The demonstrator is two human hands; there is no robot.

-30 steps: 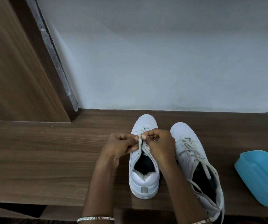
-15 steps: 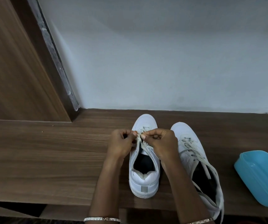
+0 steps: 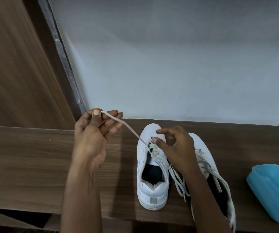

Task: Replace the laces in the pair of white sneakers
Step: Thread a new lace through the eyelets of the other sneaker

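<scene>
The sneaker (image 3: 145, 190) being worked on stands on the wooden shelf (image 3: 34, 165), toe to the wall, with the other sneaker (image 3: 201, 143) just beside it on the right, partly hidden by the right forearm. The left hand (image 3: 91, 135) is raised up and to the left of the shoe and pinches the lace (image 3: 133, 132) near its tip between thumb and forefinger, the other fingers loosely spread. The lace runs taut from that pinch down to the front eyelets. The right hand (image 3: 177, 148) hovers over the vamp with loosely curled fingers. Its thumb tip is at the crossings, and it seems to grip nothing. The lace is flat, soft and very light, so it will go limp and twist once tension drops. The stiff tip is likely the best place to hold for threading, with a pinch close to the eyelet for pulling slack through. The shoe looks light enough to slide under a hard tug, so steadying it by the vamp seems wise. More lace lies slack between the shoes. A blue tub (image 3: 270, 190) sits at the far right.
</scene>
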